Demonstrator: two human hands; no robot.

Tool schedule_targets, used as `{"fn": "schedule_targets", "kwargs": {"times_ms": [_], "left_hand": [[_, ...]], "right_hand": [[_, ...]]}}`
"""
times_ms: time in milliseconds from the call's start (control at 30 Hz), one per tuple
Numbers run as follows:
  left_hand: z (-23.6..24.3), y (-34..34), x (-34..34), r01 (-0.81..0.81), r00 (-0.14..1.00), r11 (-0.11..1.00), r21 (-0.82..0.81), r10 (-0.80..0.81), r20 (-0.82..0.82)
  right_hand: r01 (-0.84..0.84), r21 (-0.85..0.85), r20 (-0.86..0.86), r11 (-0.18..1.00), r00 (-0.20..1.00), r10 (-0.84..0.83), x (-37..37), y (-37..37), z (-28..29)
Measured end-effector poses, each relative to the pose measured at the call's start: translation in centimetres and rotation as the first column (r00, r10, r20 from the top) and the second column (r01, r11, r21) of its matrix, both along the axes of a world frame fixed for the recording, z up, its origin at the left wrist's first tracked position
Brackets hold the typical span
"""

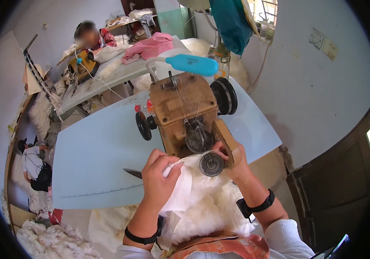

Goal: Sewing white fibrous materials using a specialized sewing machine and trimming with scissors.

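Observation:
A brown fur sewing machine (pixel 185 99) stands on the light blue table before me, with two round metal feed discs (pixel 212 164) at its near end. A white fur pelt (pixel 211 207) with a pale hide side hangs from the discs towards my lap. My left hand (pixel 161 172) pinches the pelt's upper edge, left of the discs. At their right, my right hand (pixel 232 159) has its fingers closed on the pelt's edge, partly hidden behind the machine's brown arm. A dark pointed blade (pixel 133 173) lies beside my left hand, its other end hidden.
A handwheel (pixel 143 125) and a black pulley (pixel 224 96) flank the machine; a blue lamp (pixel 193 64) sits above. Behind, a person (pixel 100 39) sits at another table (pixel 103 82) with pink cloth (pixel 148 47). White fur (pixel 51 241) is piled at lower left.

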State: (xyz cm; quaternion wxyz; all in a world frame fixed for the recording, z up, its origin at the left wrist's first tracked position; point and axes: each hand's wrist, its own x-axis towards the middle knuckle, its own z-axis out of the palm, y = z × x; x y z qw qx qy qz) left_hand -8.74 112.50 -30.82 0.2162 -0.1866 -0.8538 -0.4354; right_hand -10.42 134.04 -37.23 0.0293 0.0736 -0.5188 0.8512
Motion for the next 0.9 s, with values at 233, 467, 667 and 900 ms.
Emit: {"fn": "schedule_targets", "kwargs": {"times_ms": [233,467,667,900], "left_hand": [[0.1,-0.1,0.3,-0.015,0.999,0.999,0.034,0.017,-0.039],[-0.2,-0.1,-0.3,0.008,0.999,1.000,0.028,-0.006,-0.041],[-0.5,0.3,-0.5,0.030,1.000,0.998,0.062,-0.030,-0.002],[-1.0,0.7,-0.8,0.054,0.998,0.996,0.068,-0.056,0.032]], "right_hand": [[0.018,0.075,-0.047,0.997,0.999,-0.014,0.1,-0.2,0.1],[0.073,0.133,-0.108,0.988,0.992,-0.059,-0.2,0.1,0.0],[0.144,0.034,-0.100,0.989,0.985,-0.140,0.1,-0.4,0.6],[0.212,0.063,-0.075,0.975,0.975,-0.207,0.4,-0.2,1.0]]}}
